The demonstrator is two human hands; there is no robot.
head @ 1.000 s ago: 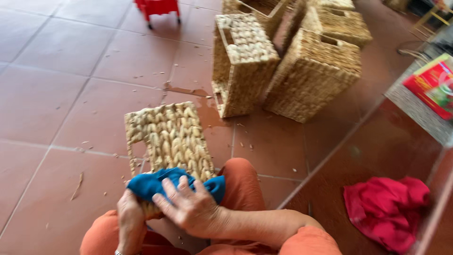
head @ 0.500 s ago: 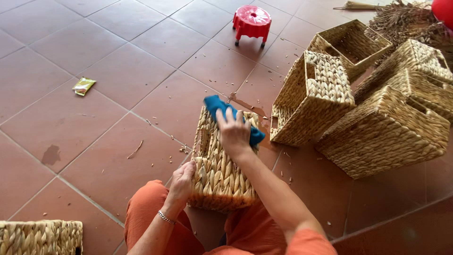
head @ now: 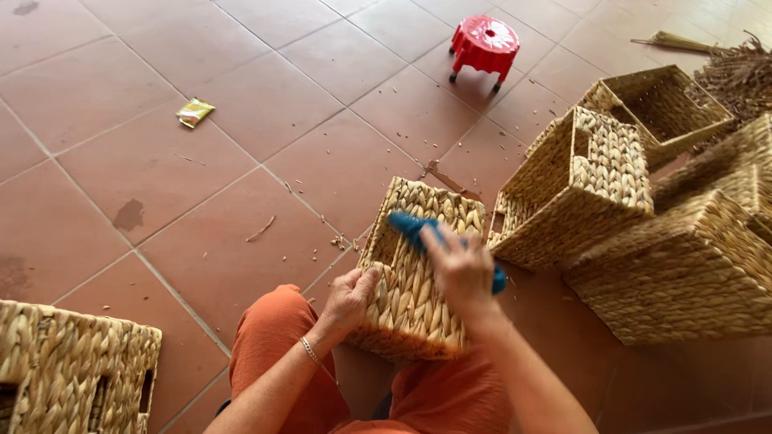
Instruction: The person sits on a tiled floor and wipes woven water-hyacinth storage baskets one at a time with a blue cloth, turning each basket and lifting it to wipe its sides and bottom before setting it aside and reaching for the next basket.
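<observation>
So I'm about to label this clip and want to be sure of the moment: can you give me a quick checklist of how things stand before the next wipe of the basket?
1. Woven basket resting on the lap: ok.
2. Left hand gripping the basket's near left edge: ok.
3. Right hand pressing the blue cloth on the basket's top: ok.
4. Cloth clean: cannot tell.
5. Finished baskets apart from this one: ok.
6. Floor free of scraps: not ok.

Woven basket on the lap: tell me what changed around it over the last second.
The right hand carried the blue cloth from the near edge of the woven basket up toward its far edge. The left hand moved from the cloth to grip the basket's side. The basket stayed on the lap, and the cloth stayed in the right hand.
</observation>
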